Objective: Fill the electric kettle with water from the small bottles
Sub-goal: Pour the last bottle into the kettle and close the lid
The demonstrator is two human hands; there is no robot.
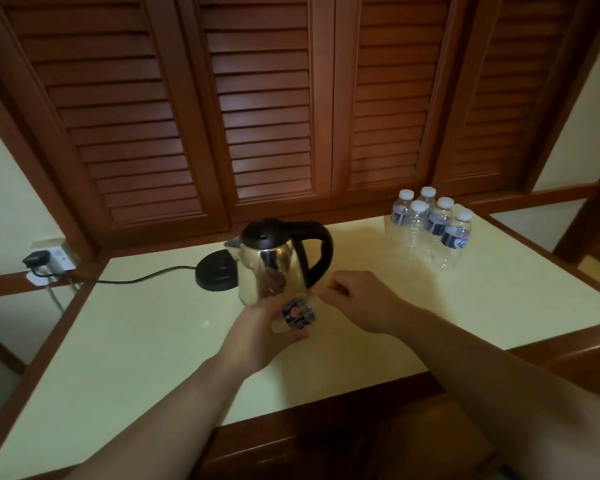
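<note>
head view:
left hand (257, 332): fingers curled around a small clear plastic bottle with a dark blue label (297, 315), gripping the body; bottle tilted, neck end pointing toward the right hand.
right hand (357, 299): fingers bunched together at the bottle's neck end, pinching there; cap itself not visible under the fingers.
held bottle position: above the cream tabletop with a wooden edge (153, 341), just in front of the kettle, near its base.
kettle: shiny stainless-steel electric kettle with black lid and black handle (278, 258), upright on the table, lid closed, spout left, handle right; standing off its base.
base: round black power base (217, 273), just left of the kettle, partly hidden behind it.
cord: black cable (136, 277) from the base across the table to a white wall socket with a black plug (47, 261) at far left.
spare bottles: five small clear water bottles with white caps and blue labels (430, 226), upright, clustered at the back right of the table, well apart from the kettle.
backdrop: brown louvred wooden doors (274, 98) behind the table.
</note>
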